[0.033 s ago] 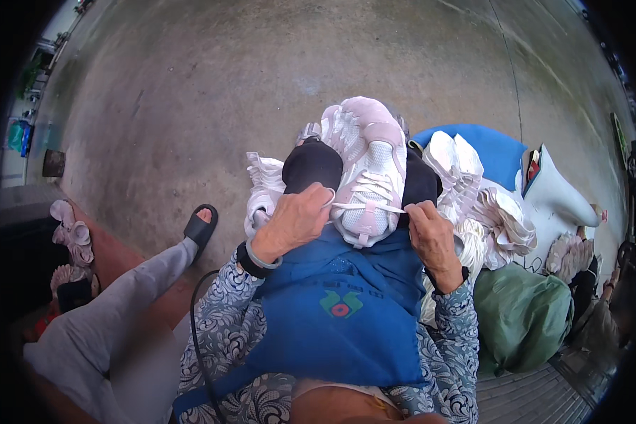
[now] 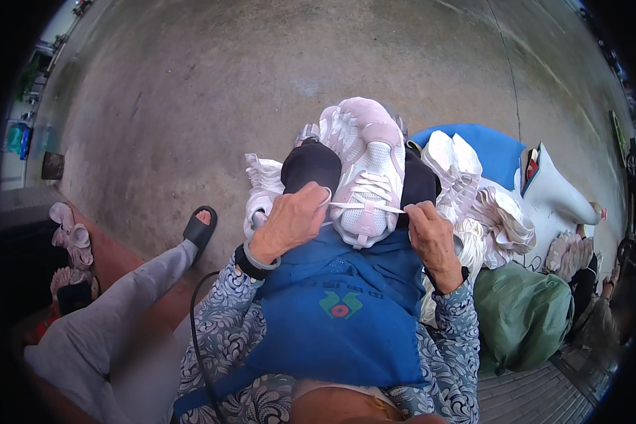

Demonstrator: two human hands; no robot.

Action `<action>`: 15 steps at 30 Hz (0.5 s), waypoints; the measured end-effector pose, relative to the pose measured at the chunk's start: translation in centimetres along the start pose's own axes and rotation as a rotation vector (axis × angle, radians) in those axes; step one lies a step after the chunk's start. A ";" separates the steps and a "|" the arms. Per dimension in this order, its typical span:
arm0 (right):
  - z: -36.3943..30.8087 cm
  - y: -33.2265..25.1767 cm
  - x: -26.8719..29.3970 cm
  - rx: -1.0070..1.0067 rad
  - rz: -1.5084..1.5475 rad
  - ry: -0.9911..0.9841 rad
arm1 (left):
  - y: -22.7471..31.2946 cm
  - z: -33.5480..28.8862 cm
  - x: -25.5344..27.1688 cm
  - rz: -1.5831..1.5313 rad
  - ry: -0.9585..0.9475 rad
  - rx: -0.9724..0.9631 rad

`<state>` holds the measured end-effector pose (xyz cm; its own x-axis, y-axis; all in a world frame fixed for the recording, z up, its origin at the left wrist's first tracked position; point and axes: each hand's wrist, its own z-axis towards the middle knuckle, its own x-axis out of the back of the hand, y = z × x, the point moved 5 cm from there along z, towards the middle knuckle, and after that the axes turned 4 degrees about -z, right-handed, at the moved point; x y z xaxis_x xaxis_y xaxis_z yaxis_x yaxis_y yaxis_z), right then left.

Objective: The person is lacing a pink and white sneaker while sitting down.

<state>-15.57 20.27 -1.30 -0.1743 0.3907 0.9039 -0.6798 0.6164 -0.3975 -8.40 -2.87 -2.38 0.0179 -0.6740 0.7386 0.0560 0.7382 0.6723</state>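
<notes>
A white and pale pink shoe upper point(image 2: 379, 159) rests between my knees, its toe pointing toward me. A white lace point(image 2: 348, 205) stretches taut across it near the toe. My left hand point(image 2: 290, 220) is closed on the lace on the left side, with a loop standing up by its fingers. On the right side, my right hand point(image 2: 432, 240) pinches the lace between thumb and fingers. Beyond the front upper, more pink and white shoe uppers point(image 2: 332, 126) lie against it. A blue apron point(image 2: 346, 283) covers my lap beneath my hands.
Stacked shoe uppers point(image 2: 503, 218) and a bundle of white laces point(image 2: 471, 242) lie to my right, with a green bag point(image 2: 523, 318) nearer. More uppers point(image 2: 263, 175) sit beside my left knee. Another person's leg point(image 2: 131, 286) stretches out at the left. A black cord point(image 2: 198, 339) runs past my left arm.
</notes>
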 end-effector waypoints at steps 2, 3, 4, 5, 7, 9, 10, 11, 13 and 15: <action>0.1 0.2 0.0 -0.029 0.030 -0.006 | 0.2 0.2 0.1 -0.029 -0.005 -0.016; 0.2 0.2 -0.1 -0.029 0.071 -0.037 | 0.4 0.3 0.2 -0.127 0.043 -0.025; 0.4 0.1 -0.1 -0.044 0.072 -0.046 | 0.6 0.7 0.1 -0.220 0.074 -0.028; 0.7 0.2 0.3 -0.065 0.128 0.044 | 0.5 0.8 0.2 -0.269 0.091 0.000; 1.2 -0.3 0.8 -0.029 0.239 0.142 | 0.9 1.7 0.0 -0.339 0.166 -0.021; 1.8 -1.0 0.3 -0.017 0.222 0.083 | 1.2 2.5 -0.6 -0.325 0.158 -0.008; 2.0 -1.4 -0.2 0.004 0.222 -0.003 | 1.5 2.9 -1.1 -0.300 0.120 -0.047; 2.3 -1.6 -0.5 -0.009 0.199 -0.058 | 1.8 3.2 -1.6 -0.273 0.084 -0.088; 2.8 -1.7 -0.8 -0.026 0.177 -0.072 | 1.6 3.5 -1.9 -0.304 0.089 -0.081; 3.2 -1.7 -1.0 -0.028 0.172 -0.115 | 1.3 3.5 -2.1 -0.331 0.095 -0.067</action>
<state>-16.50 16.59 -1.04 -0.3675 0.4118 0.8339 -0.6132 0.5668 -0.5502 -11.82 -0.38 -2.90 0.0803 -0.8785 0.4709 0.1395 0.4776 0.8674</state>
